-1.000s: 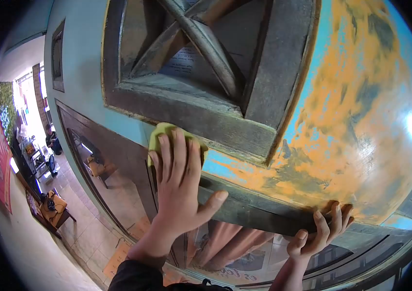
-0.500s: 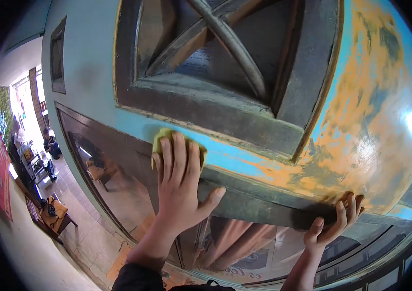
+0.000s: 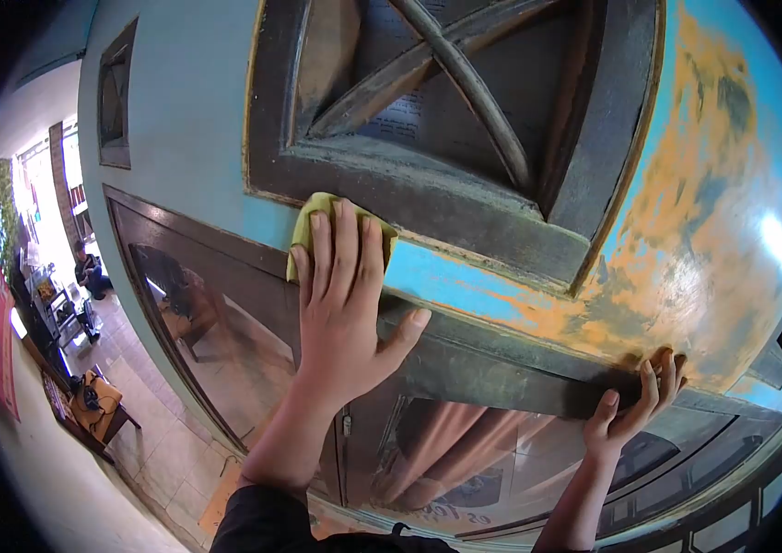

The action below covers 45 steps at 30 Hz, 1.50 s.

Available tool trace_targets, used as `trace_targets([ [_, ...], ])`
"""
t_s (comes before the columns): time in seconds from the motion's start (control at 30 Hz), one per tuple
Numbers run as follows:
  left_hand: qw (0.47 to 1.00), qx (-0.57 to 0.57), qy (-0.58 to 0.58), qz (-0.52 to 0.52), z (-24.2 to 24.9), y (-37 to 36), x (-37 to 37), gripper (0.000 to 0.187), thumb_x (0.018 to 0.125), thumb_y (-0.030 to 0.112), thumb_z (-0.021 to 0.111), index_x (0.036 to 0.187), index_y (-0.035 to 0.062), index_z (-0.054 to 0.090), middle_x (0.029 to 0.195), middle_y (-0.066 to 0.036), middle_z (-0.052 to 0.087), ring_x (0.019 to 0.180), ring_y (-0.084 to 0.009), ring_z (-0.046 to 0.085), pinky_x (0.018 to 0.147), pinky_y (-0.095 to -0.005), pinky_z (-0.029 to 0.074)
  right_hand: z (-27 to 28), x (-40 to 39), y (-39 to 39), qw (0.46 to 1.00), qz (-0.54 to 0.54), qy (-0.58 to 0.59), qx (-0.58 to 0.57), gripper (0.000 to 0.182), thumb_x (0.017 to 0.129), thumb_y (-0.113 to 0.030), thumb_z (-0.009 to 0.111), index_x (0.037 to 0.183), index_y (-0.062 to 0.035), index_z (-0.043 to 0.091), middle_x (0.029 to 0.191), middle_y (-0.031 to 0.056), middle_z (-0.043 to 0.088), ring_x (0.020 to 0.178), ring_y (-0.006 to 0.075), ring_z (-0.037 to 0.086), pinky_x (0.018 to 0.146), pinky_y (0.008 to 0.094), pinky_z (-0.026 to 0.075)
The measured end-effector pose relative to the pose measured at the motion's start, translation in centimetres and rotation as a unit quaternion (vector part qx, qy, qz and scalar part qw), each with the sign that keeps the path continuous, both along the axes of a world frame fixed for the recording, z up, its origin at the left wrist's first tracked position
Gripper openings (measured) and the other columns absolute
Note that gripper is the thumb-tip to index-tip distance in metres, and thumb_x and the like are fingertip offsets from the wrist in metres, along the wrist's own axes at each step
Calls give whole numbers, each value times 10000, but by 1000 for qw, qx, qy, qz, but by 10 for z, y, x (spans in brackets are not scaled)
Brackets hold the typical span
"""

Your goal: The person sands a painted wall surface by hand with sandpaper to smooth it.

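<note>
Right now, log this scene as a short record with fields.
left hand: flat, pressing a yellow-green cloth against the wall
right hand: fingers on the dark wooden ledge, holding nothing
wall: blue paint with orange patches
window frame: dark, weathered, crossed bars
below ledge: glass panes
far left: seated person

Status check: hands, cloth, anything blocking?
Left hand flat on yellow cloth, pressing it against blue wall below dark window frame. Right hand braced on lower ledge. Nothing in the way.
</note>
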<state>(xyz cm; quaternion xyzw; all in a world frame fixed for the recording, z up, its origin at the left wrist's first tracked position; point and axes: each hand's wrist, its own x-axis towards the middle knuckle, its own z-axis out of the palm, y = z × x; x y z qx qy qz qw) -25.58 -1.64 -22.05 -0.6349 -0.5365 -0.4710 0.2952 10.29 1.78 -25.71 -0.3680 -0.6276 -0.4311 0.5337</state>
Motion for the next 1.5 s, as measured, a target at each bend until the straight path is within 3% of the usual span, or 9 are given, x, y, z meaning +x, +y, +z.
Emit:
trace_targets([
  [0.2,1000,-17,20,11,-33,1,0,887,932,514,590,1535,-64,291,1630,-293,182,1521,-490,111,1187,-646,100,3,-6,-3,1000,2,1,-8,477,1027,-397,476,1355,-52,511,1529,218,400,1480,446,276,1206,619,141],
  [0.3,1000,-4,-11,-2,-10,1,-4,880,937,513,586,1536,-61,293,1631,-291,182,1519,-496,110,1183,-655,95,2,-6,-3,1000,5,19,-18,424,1017,-408,462,1343,-142,517,1535,196,404,1488,458,266,1200,647,67],
  [0.4,1000,-8,2,-13,-18,2,3,887,938,532,574,1528,-71,301,1626,-299,188,1518,-497,116,1178,-663,94,0,-3,-1,1000,2,8,-15,424,1017,-412,464,1339,-141,521,1532,200,408,1489,457,262,1201,645,65],
  [0.5,999,-23,43,-20,-32,0,14,977,948,599,526,1537,-115,212,1624,-343,120,1522,-511,40,1187,-653,35,0,-2,-2,1000,-6,-11,-10,474,1022,-399,485,1344,-53,516,1538,217,385,1484,446,268,1204,615,148],
  [0.6,997,-18,73,-12,-8,4,14,986,941,603,537,1530,-121,220,1618,-353,121,1520,-516,42,1183,-663,40,2,-8,-1,1000,4,12,-8,426,1018,-415,459,1339,-141,520,1532,194,402,1485,461,265,1199,649,76],
  [0.97,998,-25,53,-39,-5,2,22,959,952,578,519,1542,-113,210,1626,-343,125,1523,-508,56,1190,-637,24,0,-7,-1,1000,-1,8,-9,429,1015,-429,472,1327,-139,529,1527,201,392,1480,475,259,1188,663,106],
  [1.13,996,-13,61,-65,-35,4,42,981,945,624,503,1531,-117,238,1619,-347,141,1521,-513,64,1191,-636,25,-1,-6,-2,1000,2,7,-14,434,1010,-438,487,1322,-140,535,1530,201,375,1482,482,247,1186,675,91],
  [1.27,995,-45,78,-47,2,-3,42,988,937,632,511,1520,-125,257,1620,-343,153,1517,-521,71,1186,-645,24,-2,-5,0,1000,6,6,-14,431,1004,-451,491,1305,-149,548,1526,200,379,1480,483,251,1186,674,93],
  [1.5,995,-11,70,-68,-35,5,71,1005,931,614,541,1524,-134,224,1606,-374,139,1508,-542,65,1179,-659,17,0,-5,-4,1000,19,14,-19,431,986,-476,518,1274,-161,572,1492,200,428,1469,475,278,1193,654,100],
])
